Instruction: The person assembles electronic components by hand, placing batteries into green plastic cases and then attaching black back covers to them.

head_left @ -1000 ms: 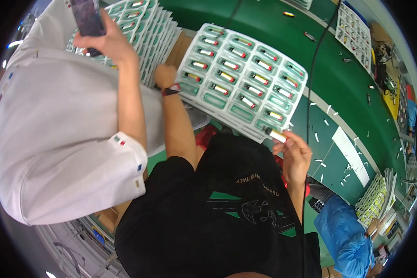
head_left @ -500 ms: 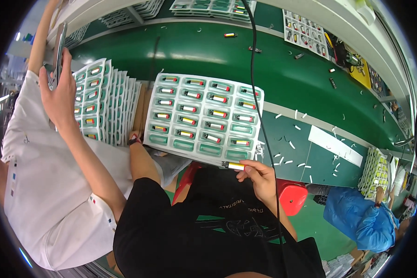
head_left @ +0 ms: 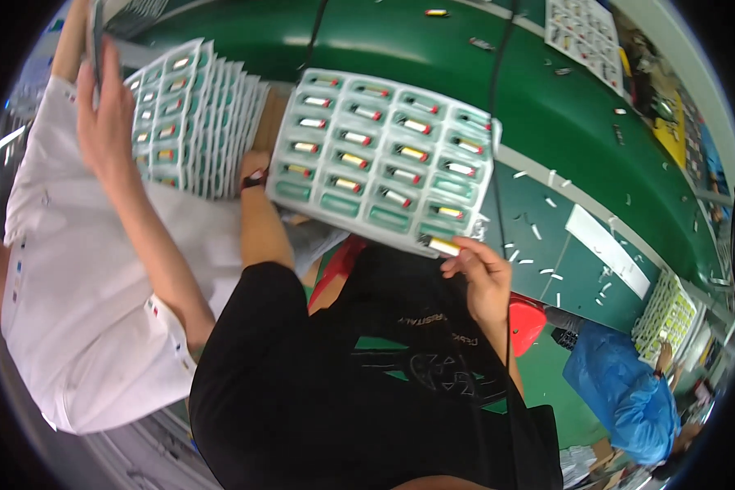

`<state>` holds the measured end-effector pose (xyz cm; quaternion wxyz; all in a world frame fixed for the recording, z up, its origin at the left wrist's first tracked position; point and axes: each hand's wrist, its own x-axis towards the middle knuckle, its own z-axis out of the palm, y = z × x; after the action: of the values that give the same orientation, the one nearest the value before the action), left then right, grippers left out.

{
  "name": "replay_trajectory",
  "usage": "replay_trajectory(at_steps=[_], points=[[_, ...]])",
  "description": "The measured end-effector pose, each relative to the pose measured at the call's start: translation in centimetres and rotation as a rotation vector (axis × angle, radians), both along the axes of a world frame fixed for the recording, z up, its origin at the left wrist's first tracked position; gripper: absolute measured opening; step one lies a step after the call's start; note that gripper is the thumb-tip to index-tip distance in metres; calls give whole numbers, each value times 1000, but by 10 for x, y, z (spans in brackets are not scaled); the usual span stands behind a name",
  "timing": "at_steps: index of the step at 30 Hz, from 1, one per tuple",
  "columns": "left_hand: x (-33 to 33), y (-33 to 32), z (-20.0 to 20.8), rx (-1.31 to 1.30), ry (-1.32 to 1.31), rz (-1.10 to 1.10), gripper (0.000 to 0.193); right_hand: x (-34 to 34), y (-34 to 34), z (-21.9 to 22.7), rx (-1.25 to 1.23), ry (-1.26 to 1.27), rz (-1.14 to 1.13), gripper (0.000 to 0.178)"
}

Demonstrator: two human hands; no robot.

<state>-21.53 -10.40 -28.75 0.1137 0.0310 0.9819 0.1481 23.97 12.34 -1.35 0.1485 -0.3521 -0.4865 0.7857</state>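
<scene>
Black cloth of my shirt (head_left: pixel 302 392) fills the lower middle, with a black cable (head_left: pixel 506 294) hanging past its right side. Just beyond, my right hand (head_left: pixel 483 278) is mostly closed, thumb and fingertips pinching one end of a small cylinder (head_left: pixel 443 246), dark at its far end and pale yellow and white along its body. I hold it over the near right corner of a white tray (head_left: pixel 379 168), at the last pocket of the right-hand column; whether it touches the plastic, I cannot tell. Similar cylinders lie in most of the green-looking pockets; the nearest pocket in each of the other three columns is bare, as is one higher in the right column. My left hand (head_left: pixel 255 162), a dark band at its wrist, is by the tray's left edge; its fingers are hidden, so I cannot tell how far open it is or what it grips.

To my right is a red stool (head_left: pixel 526 322). At my left a person in a white coat (head_left: pixel 98 310) stands near stacked trays (head_left: pixel 220 122). Paper scraps (head_left: pixel 536 232) litter the green tabletop (head_left: pixel 518 196); farther off, someone in blue (head_left: pixel 621 392) reaches toward a yellow-green tray (head_left: pixel 665 318).
</scene>
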Motion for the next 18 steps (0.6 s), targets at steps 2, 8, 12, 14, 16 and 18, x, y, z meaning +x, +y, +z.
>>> replay_trajectory(at_steps=[2,8,12,14,16,18], points=[[54,41,103,145,201,-84,12,10,4,-5,28,10,-63,23],[158,44,186,105,226,-611,25,14,9,-9,-37,81,-7,23],[164,35,171,55,182,-719,29,9,7,-4,-11,114,21,23],[158,33,171,63,212,-775,26,7,5,-4,-2,139,24,23],[161,25,174,66,248,-821,24,8,3,-4,1,152,35,23],[165,21,178,124,272,-845,18,6,2,-3,14,166,35,23]])
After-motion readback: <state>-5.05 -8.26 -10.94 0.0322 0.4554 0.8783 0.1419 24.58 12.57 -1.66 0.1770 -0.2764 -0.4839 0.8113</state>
